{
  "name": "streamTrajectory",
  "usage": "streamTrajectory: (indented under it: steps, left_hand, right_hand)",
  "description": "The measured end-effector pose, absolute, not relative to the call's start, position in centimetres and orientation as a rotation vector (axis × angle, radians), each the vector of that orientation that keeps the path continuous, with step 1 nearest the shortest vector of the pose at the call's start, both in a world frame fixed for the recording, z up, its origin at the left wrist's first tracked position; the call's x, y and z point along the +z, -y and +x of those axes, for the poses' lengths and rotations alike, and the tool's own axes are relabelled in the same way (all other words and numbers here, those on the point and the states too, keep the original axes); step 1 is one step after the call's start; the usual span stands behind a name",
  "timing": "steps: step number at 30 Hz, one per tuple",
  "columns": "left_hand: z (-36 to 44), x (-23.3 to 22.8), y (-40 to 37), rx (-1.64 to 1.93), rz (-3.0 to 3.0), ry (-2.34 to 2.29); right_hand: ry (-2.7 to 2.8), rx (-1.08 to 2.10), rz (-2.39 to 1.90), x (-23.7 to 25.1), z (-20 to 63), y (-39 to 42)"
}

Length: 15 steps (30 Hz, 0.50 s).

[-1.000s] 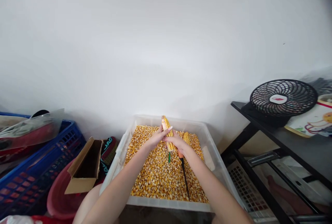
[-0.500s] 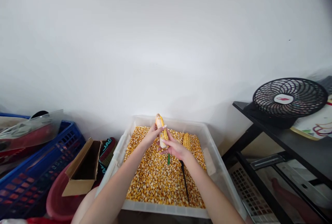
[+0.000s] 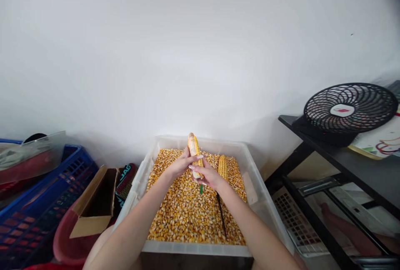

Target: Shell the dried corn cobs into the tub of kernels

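Both hands hold one corn cob (image 3: 193,144), tilted upright over a clear plastic bin (image 3: 200,248). Part of the cob is bare and pale, while yellow kernels line its right side. My left hand (image 3: 181,165) is closed round the cob's left side, its thumb across the front. Lower down, my right hand (image 3: 208,175) grips the cob near its bottom end. Loose corn kernels (image 3: 184,216) fill the bin. A fuller cob (image 3: 223,166) lies on them to the right. Below my hands a thin dark tool (image 3: 221,216) and a small green piece (image 3: 201,188) rest on the kernels.
Left of the bin are an open cardboard box (image 3: 90,226), a red basin (image 3: 62,236) and a blue crate (image 3: 46,207). On the right, a black table (image 3: 337,157) bears a black fan (image 3: 350,107). A white wall (image 3: 200,53) rises behind the bin.
The view has shifted slightly. My left thumb has slid a little down the cob, and my right thumb now lies across its lower front. Both hands still hold the cob.
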<state>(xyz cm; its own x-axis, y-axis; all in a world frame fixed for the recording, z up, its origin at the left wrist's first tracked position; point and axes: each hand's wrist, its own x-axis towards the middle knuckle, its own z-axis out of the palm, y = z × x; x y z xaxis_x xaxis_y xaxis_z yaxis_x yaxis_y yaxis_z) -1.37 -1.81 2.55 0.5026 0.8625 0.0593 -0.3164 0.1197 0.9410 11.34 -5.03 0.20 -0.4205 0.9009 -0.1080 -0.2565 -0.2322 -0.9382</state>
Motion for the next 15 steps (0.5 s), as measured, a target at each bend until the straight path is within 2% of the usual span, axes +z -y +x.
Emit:
streamTrajectory:
  steps: [4, 11, 15]
  left_hand:
    - [-1.2, 2.9, 1.9, 0.944, 1.12, -0.574]
    - [-1.3, 3.1, 1.9, 0.852, 1.099, -0.533]
    - [-1.0, 2.7, 1.9, 0.942, 1.118, -0.64]
  right_hand:
    - [1.159, 1.784, -0.887, 0.1, 11.7, 4.8]
    - [1.012, 1.991, -0.668, 0.7, 13.2, 4.4]
    - [1.036, 1.971, -0.689, 0.6, 12.8, 4.5]
